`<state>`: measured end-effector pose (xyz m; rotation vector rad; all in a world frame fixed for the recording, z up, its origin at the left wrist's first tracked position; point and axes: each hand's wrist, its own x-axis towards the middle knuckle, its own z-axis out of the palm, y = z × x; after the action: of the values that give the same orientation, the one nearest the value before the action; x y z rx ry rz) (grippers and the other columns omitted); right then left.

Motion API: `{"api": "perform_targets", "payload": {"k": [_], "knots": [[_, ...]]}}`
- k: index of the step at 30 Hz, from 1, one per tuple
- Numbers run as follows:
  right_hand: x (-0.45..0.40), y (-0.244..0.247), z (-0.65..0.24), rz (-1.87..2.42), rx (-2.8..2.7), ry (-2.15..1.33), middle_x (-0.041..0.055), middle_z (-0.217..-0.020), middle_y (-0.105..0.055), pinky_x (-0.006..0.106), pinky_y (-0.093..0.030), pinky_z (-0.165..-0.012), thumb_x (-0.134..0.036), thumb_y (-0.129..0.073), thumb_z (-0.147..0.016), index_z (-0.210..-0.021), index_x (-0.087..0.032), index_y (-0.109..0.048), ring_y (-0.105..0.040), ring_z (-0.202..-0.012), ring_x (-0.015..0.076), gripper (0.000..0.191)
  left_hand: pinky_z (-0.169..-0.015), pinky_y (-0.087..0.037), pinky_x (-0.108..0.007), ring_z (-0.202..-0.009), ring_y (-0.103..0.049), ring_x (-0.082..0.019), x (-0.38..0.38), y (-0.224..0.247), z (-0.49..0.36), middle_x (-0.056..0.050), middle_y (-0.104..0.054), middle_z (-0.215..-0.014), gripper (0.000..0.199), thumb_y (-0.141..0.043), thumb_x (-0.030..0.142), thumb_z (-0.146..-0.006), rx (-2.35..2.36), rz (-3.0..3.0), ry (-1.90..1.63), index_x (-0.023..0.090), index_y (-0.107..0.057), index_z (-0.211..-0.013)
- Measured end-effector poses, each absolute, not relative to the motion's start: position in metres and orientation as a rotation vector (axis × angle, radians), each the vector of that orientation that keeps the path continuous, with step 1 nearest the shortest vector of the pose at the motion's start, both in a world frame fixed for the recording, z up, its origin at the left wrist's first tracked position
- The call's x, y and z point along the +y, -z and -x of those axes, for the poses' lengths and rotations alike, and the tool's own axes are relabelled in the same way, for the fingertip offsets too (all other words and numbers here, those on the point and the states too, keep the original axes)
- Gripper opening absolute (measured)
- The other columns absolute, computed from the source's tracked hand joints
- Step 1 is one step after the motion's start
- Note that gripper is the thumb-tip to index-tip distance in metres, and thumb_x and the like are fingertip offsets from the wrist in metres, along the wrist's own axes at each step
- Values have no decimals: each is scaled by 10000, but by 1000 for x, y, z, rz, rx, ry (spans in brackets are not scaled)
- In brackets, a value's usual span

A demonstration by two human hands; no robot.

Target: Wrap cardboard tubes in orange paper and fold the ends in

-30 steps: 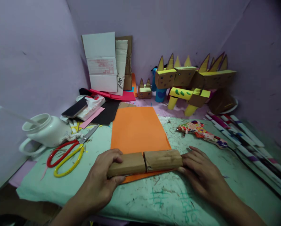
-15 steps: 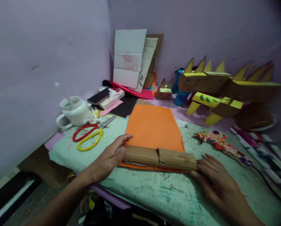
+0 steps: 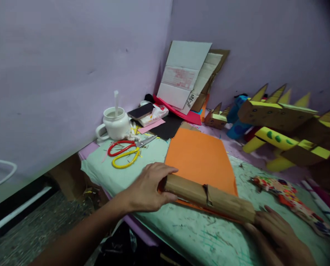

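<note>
A rolled brown cardboard tube (image 3: pixel 226 199), creased and torn near its middle, lies across the near edge of an orange paper sheet (image 3: pixel 199 157). My left hand (image 3: pixel 151 186) is closed around the tube's left end, thumb in front and fingers over the top. At the opposite end, my right hand (image 3: pixel 281 236) grips the tube, its fingertips partly hidden and a little blurred. Left of the sheet rest scissors (image 3: pixel 124 157) with one red and one yellow handle, their blades pointing away from me.
A white mug (image 3: pixel 116 125), a phone (image 3: pixel 142 111) and black paper (image 3: pixel 167 126) stand at the back left. Cardboard sheets (image 3: pixel 178 70) lean on the wall. Spiky cardboard figures (image 3: pixel 267 114) stand at right, behind a colourful cloth-covered glue gun-like object (image 3: pixel 289 199) and markers (image 3: pixel 322 199).
The view has swung left, so things sit further right. My left hand has gone from resting beside the tube's end to wrapping it. The tube still lies on the orange sheet.
</note>
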<state>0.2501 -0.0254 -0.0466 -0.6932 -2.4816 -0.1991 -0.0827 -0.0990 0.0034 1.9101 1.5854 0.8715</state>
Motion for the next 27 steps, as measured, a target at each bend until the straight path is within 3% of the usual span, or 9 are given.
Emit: {"api": "perform_targets", "payload": {"k": [9,19,24,27], "knots": [[-31,38,-244,805,-2540,101,99,-913,-655,462,-460,-892,-281,-438,-898,-993,-212,-518,-644,-829,266,142,-951,-367,-437,-1049,-512,-235,-97,5,81,-58,-617,-1084,408,-681,202,-681,1577,-1929,-895,195,-563,-1072],[-27,49,-254,786,-2487,63,61,-886,-663,453,-470,-904,-281,-484,-863,-968,-218,-553,-656,-808,259,141,-962,-362,-423,-1041,-512,-229,-99,1,86,-64,-610,-1083,389,-664,177,-690,1576,-1940,-861,184,-574,-1069],[-25,64,-267,868,-2465,-15,55,-940,-666,450,-466,-935,-310,-526,-844,-966,-228,-597,-642,-896,261,163,-1033,-320,-454,-1197,-441,-272,-100,0,93,-122,-520,-1272,561,-689,334,-724,1523,-1938,-850,162,-505,-1226],[-24,75,-278,943,-2483,-69,50,-926,-671,461,-468,-942,-351,-538,-835,-915,-233,-625,-640,-910,269,167,-1072,-287,-457,-1298,-350,-279,-102,-1,106,-149,-405,-1398,643,-596,476,-796,1473,-1865,-954,158,-414,-1325]]}}
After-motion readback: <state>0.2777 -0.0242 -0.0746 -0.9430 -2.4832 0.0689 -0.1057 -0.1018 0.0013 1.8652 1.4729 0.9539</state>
